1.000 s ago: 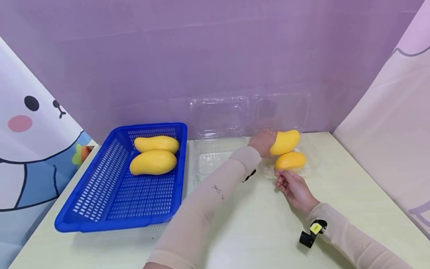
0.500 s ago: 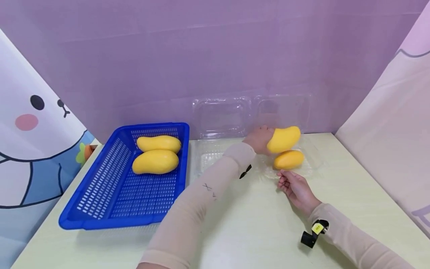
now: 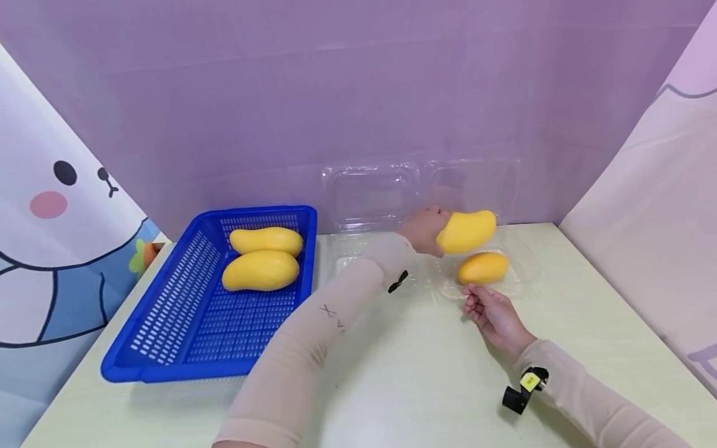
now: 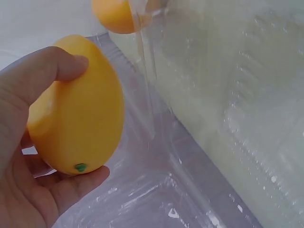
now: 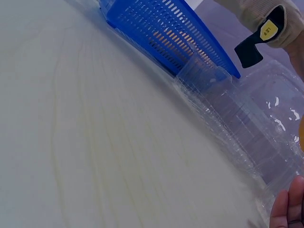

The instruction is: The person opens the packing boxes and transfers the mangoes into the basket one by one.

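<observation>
My left hand (image 3: 424, 231) grips a yellow mango (image 3: 469, 233) by its left end, raised over the back of the right clear plastic clamshell box (image 3: 518, 274). In the left wrist view, the thumb lies across the mango (image 4: 90, 114) and the other fingers curl beneath it; a small green stem dot shows. A second, more orange mango (image 3: 483, 268) lies inside this box. At the box's front edge, my right hand (image 3: 495, 317) pinches the rim between thumb and forefinger, its other fingers curled. Only those fingers (image 5: 280, 211) show at the corner of the right wrist view.
A blue perforated basket (image 3: 207, 373) stands at left with two yellow mangoes (image 3: 263, 271) inside. Beside the right box sits another open clear clamshell box (image 3: 338, 258), partly behind my left arm. Both lids (image 3: 372, 193) stand up against the purple backdrop (image 3: 358, 93).
My left hand has moved left and slightly up with the yellow mango, widening the gap to the mango in the box. My right hand has stayed at the box's front edge.
</observation>
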The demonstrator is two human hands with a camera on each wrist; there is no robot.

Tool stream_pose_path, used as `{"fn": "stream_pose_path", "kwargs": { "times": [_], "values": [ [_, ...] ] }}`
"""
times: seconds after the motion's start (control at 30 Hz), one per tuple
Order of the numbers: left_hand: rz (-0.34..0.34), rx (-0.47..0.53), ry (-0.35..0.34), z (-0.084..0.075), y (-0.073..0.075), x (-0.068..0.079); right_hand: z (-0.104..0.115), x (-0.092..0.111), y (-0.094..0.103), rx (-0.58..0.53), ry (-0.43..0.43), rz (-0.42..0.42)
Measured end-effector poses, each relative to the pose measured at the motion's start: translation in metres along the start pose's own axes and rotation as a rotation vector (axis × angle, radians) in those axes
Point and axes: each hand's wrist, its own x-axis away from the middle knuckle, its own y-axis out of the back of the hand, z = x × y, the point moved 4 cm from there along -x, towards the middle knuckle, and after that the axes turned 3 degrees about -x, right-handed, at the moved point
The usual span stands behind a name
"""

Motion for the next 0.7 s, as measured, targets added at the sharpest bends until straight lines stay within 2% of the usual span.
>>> {"fn": "stream_pose_path", "kwargs": {
  "times": [0.23,0.7],
  "values": [
    [0.012,-0.013,-0.022,0.009,0.003,0.009,-0.001,0.001,-0.001,0.008,-0.010,-0.016],
    [0.020,0.069,-0.078,0.027,0.014,0.034,-0.001,-0.001,0.000,0.012,0.011,0.006]
  ]
}}
